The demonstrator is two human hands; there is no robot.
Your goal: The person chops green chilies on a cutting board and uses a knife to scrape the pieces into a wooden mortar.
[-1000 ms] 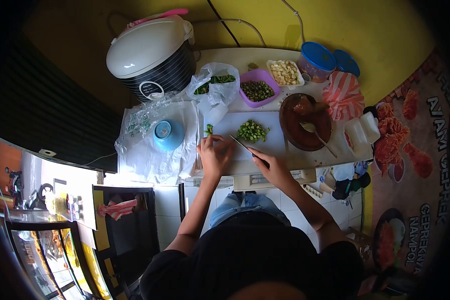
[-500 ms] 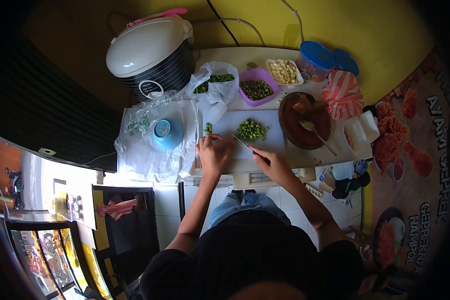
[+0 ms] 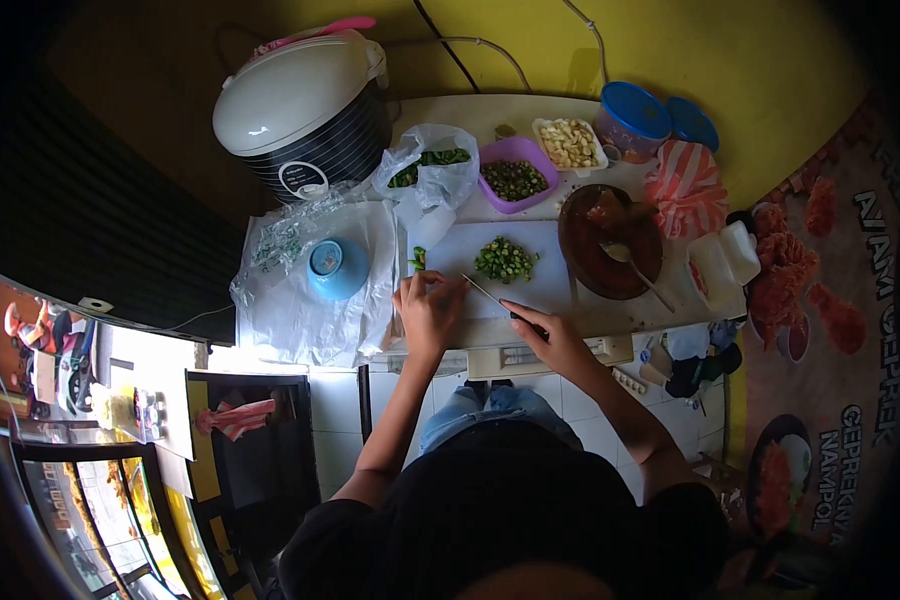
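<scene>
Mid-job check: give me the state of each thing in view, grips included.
Left grip: fingers curled; contents unclear
Right grip: closed on the knife
Green pieces: chopped, heaped
Plastic bag: open, greens inside
Purple bowl: uncovered, chopped pieces inside
Blue bowl: upside down
Rice cooker: lid shut
Foam box: lid open
Blue-lidded tub: closed
Brown bowl: uncovered, spoon inside

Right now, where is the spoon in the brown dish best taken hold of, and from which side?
I'd take the spoon by the outer end of its handle, coming from the person's near right side. Its bowl lies inside the round brown dish, while the handle slants out past the rim toward that side, so the end looks free for fingers to pinch.
</scene>
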